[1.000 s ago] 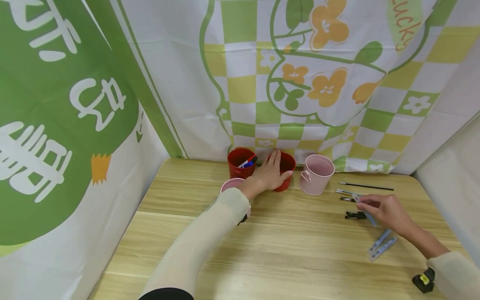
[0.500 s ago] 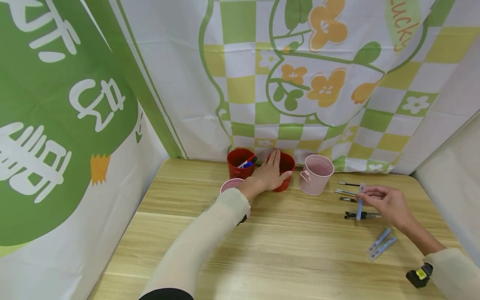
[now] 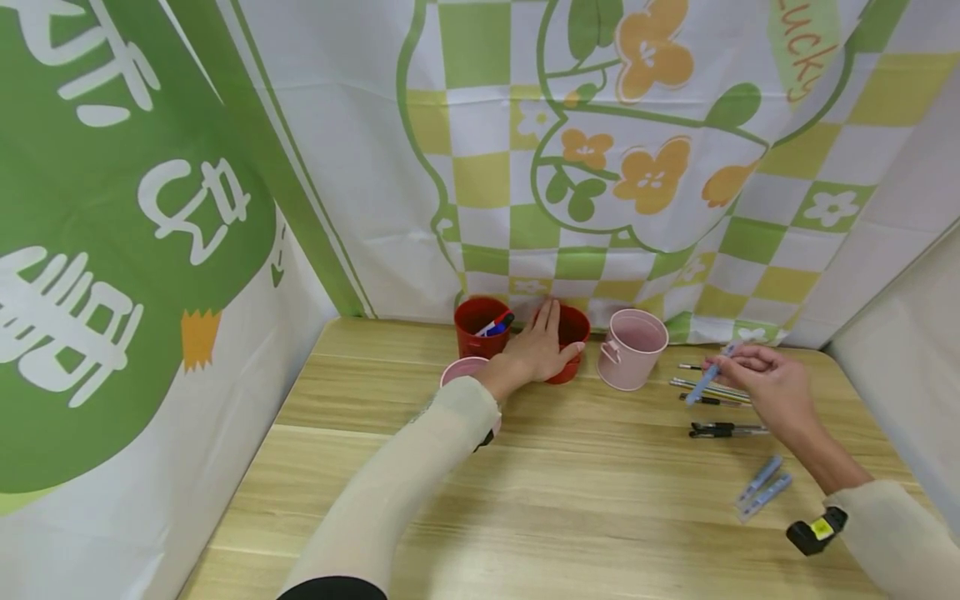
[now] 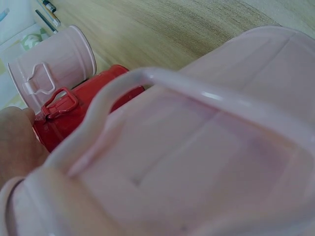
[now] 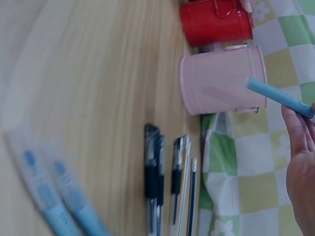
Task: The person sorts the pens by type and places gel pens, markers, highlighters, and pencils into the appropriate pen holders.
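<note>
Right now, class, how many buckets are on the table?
4: left red bucket at the back; right red bucket partly under the left hand; right pink bucket beside it; front pink bucket partly behind the sleeve. More may be hidden there.

Cream sleeves, yellow-marked black wrist camera

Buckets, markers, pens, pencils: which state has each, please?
Left red bucket, upright, holding markers
Right red bucket, upright, under left grip
Left pink bucket, upright, partly hidden
Right pink bucket, upright, seemingly empty
Blue marker, pinched by right grip
Two other blue markers, lying
Black pens, lying
Pencils, lying
</note>
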Tool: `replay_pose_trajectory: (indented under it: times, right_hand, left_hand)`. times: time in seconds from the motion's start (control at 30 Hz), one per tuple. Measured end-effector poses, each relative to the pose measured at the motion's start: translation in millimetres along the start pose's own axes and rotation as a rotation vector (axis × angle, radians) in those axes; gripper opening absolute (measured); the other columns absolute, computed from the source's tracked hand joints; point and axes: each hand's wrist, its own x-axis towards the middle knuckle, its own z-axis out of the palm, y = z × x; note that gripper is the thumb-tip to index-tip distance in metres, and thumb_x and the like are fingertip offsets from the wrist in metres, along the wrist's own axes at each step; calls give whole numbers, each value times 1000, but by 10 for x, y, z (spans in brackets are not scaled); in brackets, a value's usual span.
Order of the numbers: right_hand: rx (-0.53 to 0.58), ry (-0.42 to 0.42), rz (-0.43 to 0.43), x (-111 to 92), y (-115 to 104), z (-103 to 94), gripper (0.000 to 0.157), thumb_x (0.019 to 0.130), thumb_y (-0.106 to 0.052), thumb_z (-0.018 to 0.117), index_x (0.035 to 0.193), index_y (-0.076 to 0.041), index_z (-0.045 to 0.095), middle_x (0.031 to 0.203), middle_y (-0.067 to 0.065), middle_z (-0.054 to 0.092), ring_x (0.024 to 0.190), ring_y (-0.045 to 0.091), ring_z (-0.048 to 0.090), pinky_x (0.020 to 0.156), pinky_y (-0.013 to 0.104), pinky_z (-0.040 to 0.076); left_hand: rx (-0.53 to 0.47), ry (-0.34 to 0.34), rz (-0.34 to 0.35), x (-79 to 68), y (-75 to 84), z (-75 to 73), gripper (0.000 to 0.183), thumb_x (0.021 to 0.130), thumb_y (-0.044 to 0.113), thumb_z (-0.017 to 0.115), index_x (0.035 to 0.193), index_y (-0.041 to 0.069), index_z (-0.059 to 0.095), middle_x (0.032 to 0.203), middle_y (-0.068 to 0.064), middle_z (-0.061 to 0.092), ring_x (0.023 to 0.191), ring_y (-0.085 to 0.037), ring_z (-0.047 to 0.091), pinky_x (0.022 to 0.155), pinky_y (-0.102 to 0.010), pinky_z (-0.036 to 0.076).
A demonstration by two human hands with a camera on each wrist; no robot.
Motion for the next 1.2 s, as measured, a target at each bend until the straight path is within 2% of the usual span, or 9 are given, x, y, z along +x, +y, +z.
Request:
replay_pose_trajectory:
  times: [0.13,0.23,0.43,0.6,0.73,1.03,1.2]
  right_hand:
    - [90,-7,-40,57,-39,90,8,96,14,67,100,8,66,96,19,80,89,28,80,78,34,61]
    - [99,18,-63,98,-50,173,7,95,15,69,98,9,66,94,19,80,87,28,80,77,33,61]
    - [92,90,-84,176,-56,329,9,92,12,74,95,9,66,89,17,80,82,27,81,73,32,62]
    - [144,122,-98,248,-72,426,10,92,11,75,93,9,65,88,19,79,83,28,81,75,34,62]
    - [201,134,-113,300,-92,497,10,91,12,75,91,11,65,88,21,79,84,30,81,77,35,61]
    - [274,145,-145,393,-124,651,9,91,14,73,93,12,65,89,23,78,84,31,81,75,33,62]
    - [328,144,-165,446,-131,748,10,90,15,73,93,13,65,88,25,78,84,33,80,77,36,61]
  left_hand:
    - [-7,-4,-13,15,0,4,93,110,63,34,169,11,-15,177,-2,-21,164,-28,7,126,-51,30]
    - [-1,5,-13,34,-4,13,92,110,62,35,169,10,-13,177,-3,-19,164,-28,9,125,-51,32]
    - [2,31,9,-18,13,-14,91,111,61,36,170,7,-8,178,-6,-15,163,-31,14,123,-51,35]
    - [2,32,7,1,6,9,92,110,61,37,169,8,-9,178,-5,-16,164,-30,12,125,-52,33]
    - [-3,21,0,31,-5,30,92,110,62,35,169,10,-11,177,-4,-18,164,-29,10,125,-52,31]
    - [-5,41,20,-39,13,-2,91,110,62,35,170,9,-7,178,-6,-14,163,-31,14,124,-53,34]
    - [-4,43,17,-47,17,0,90,111,62,35,170,8,-6,178,-6,-14,163,-31,14,123,-51,36]
